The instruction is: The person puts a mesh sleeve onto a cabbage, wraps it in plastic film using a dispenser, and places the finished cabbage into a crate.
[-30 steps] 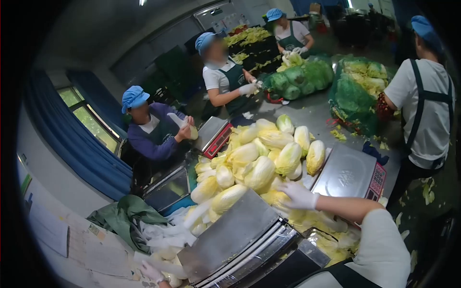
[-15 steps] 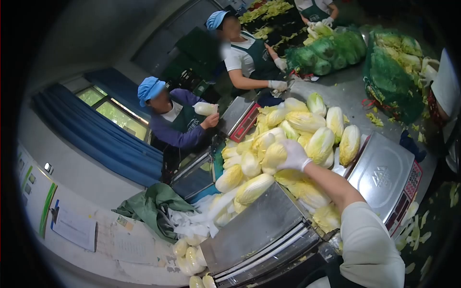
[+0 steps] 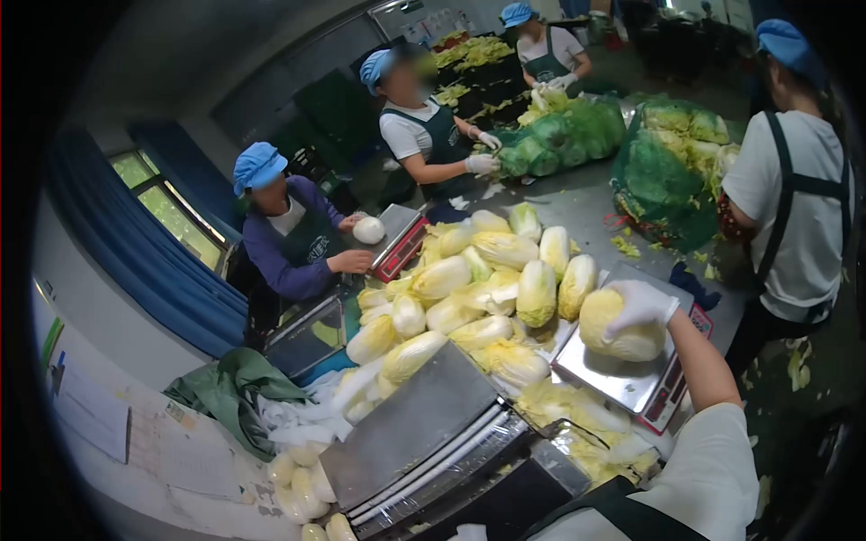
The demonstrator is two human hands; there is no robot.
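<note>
My right hand (image 3: 644,305), in a white glove, is closed over a pale yellow napa cabbage (image 3: 603,332). The cabbage lies at the metal pan of a digital scale (image 3: 591,368) with a red front edge. To the left of it rises a heap of napa cabbages (image 3: 442,278), the nearest one (image 3: 575,287) close beside the pan. Loose yellow leaves (image 3: 577,410) cover the area below the scale. My left hand is out of view.
A film-wrapping machine (image 3: 410,424) stands in front, wrapped cabbages (image 3: 302,487) at its left. Across the table a co-worker in purple sleeves (image 3: 302,270) has a wrapped cabbage (image 3: 369,230) by a second scale (image 3: 401,243). Green net sacks (image 3: 663,194) stand at the back; another co-worker (image 3: 785,198) is at right.
My right hand has carried a cabbage from the heap rightward to the scale pan. The view has swung right. Across the table, the co-worker has lowered a wrapped cabbage towards the other scale.
</note>
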